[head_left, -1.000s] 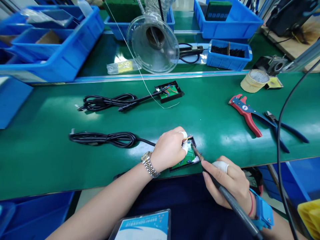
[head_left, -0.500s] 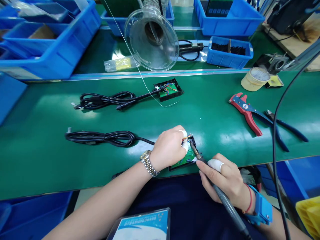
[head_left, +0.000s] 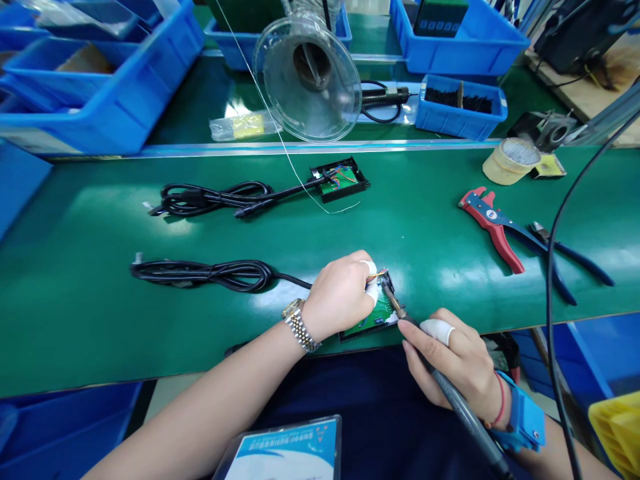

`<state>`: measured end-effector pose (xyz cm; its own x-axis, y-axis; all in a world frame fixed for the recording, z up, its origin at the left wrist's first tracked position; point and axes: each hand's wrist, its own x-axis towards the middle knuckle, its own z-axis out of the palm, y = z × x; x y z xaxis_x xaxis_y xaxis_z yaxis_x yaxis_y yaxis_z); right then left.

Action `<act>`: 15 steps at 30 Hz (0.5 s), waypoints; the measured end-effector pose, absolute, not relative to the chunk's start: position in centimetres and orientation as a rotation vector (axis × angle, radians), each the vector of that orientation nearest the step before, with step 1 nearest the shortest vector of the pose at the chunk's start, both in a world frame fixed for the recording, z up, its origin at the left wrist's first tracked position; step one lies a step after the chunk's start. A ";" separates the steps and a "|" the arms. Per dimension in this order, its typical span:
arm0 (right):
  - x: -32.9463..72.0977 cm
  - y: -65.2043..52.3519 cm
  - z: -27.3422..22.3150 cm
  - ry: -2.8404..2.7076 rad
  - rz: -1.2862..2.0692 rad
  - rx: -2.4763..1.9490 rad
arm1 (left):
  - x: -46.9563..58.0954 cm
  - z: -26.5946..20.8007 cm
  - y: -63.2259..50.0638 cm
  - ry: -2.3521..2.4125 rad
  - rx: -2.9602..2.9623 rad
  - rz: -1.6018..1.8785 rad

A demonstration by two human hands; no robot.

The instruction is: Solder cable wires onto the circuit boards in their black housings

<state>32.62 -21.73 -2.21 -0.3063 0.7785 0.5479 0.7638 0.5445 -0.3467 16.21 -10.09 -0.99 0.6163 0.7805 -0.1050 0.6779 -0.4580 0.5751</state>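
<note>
In the head view, a person works at the near edge of a green worktop [head_left: 90, 307], the left hand [head_left: 337, 293] pinching thin coloured wires [head_left: 376, 275] between covered fingertips, the right hand [head_left: 465, 367] gripping a soldering iron [head_left: 453, 398] like a pen. Beneath them, a circuit board [head_left: 367, 325] sits in a black casing [head_left: 363, 335] along that near edge, right of the worktop's middle. The left hand covers much of the board; whether the iron's tip touches it is too fine to tell. The iron's back end is cut off at the frame's bottom. A coiled black cable [head_left: 215, 273] runs to the left hand, its last stretch hidden behind it.

Bare green surface spreads left of the coil to the worktop's left side and between the casing and a red-and-blue hand tool [head_left: 500, 243] toward the right. That tool crosses a pair of cutters [head_left: 583, 258]. A second casing [head_left: 345, 192], wired to its own cable, lies nearer the far edge.

A blue-and-white badge [head_left: 290, 453], cropped at the bottom, carries upside-down characters too small to read; the red-and-blue tool's round white mark is equally illegible.
</note>
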 end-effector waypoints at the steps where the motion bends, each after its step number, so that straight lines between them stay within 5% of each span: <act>1: 32.6 -21.7 -2.1 -2.088 0.038 -1.237 | 16.2 -1.0 -10.1 1.139 2.267 0.233; 15: 32.8 -21.4 -1.1 -1.941 0.269 -1.351 | 16.0 -1.1 -10.5 1.098 2.453 0.210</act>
